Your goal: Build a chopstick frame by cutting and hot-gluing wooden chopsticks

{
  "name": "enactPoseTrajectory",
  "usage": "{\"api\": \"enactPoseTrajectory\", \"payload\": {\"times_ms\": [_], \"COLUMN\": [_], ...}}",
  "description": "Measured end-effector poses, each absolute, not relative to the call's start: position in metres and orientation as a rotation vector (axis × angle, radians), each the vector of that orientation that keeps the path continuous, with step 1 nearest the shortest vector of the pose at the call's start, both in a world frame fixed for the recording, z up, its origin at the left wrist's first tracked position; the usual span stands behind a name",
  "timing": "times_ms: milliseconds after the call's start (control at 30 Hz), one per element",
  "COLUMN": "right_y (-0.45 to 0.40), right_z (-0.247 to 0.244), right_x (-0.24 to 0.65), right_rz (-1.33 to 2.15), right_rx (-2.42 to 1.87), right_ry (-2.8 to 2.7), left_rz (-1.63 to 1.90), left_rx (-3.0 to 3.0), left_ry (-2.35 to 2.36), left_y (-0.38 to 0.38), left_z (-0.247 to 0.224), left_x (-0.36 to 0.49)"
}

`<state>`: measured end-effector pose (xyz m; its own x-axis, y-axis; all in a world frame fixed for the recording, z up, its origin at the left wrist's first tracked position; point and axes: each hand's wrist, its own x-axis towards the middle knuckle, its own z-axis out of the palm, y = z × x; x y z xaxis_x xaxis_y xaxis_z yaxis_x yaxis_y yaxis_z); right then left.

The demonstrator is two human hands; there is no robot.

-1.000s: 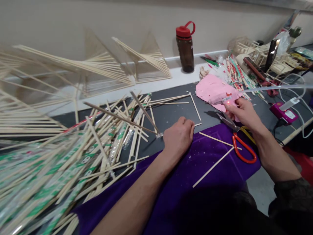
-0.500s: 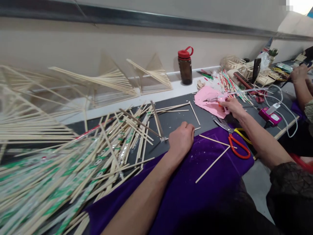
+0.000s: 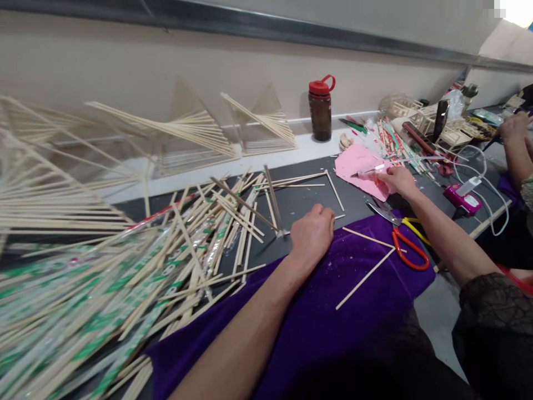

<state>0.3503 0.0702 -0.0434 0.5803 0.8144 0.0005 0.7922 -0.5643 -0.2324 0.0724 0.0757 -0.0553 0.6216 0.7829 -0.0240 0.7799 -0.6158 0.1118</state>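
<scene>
My left hand (image 3: 311, 233) is closed over the near side of a frame of thin wooden sticks (image 3: 335, 190) lying on the dark tabletop. One stick's ends show on either side of the hand; the fingertips are hidden. Farther right, my right hand (image 3: 400, 182) is wrapped around a hot glue gun (image 3: 378, 168) with an orange trigger. Its nozzle points left above a pink sheet (image 3: 353, 156). Between my forearms, two sticks (image 3: 366, 278) meet in a V on purple cloth (image 3: 308, 333), beside scissors (image 3: 410, 250) with one red and one yellow handle.
A heap of sticks and plastic wrappers (image 3: 137, 278) covers the left. Twisted stick models (image 3: 183, 133) and a red-capped bottle (image 3: 320, 111) stand along the wall. A magenta power adapter (image 3: 462, 200) with white cable lies right, near another person's hand (image 3: 513, 129).
The view has shifted slightly, so everything sits a little higher and farther right. Both hands keep their places, and the glue gun stays over the pink sheet.
</scene>
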Motion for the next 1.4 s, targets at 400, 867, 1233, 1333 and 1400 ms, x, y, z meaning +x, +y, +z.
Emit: {"api": "enactPoseTrajectory", "payload": {"times_ms": [400, 867, 1233, 1333, 1400], "right_y": [0.053, 0.09, 0.092, 0.091, 0.09], "right_z": [-0.014, -0.028, -0.035, -0.03, -0.027], "right_x": [0.29, 0.237, 0.239, 0.235, 0.232], "right_rz": [-0.083, 0.439, 0.426, 0.453, 0.475], "right_rx": [-2.447, -2.398, -2.37, -2.385, -2.398], "right_ry": [-1.766, -1.993, -1.973, -1.989, -2.0], "left_rz": [0.051, 0.038, 0.039, 0.038, 0.041], "left_rx": [2.713, 2.703, 2.698, 2.697, 2.691], "left_ry": [1.345, 1.364, 1.385, 1.388, 1.396], "left_y": [0.075, 0.077, 0.077, 0.077, 0.077], "left_z": [-0.054, -0.053, -0.053, -0.053, -0.054], "left_x": [0.072, 0.072, 0.072, 0.073, 0.073]}}
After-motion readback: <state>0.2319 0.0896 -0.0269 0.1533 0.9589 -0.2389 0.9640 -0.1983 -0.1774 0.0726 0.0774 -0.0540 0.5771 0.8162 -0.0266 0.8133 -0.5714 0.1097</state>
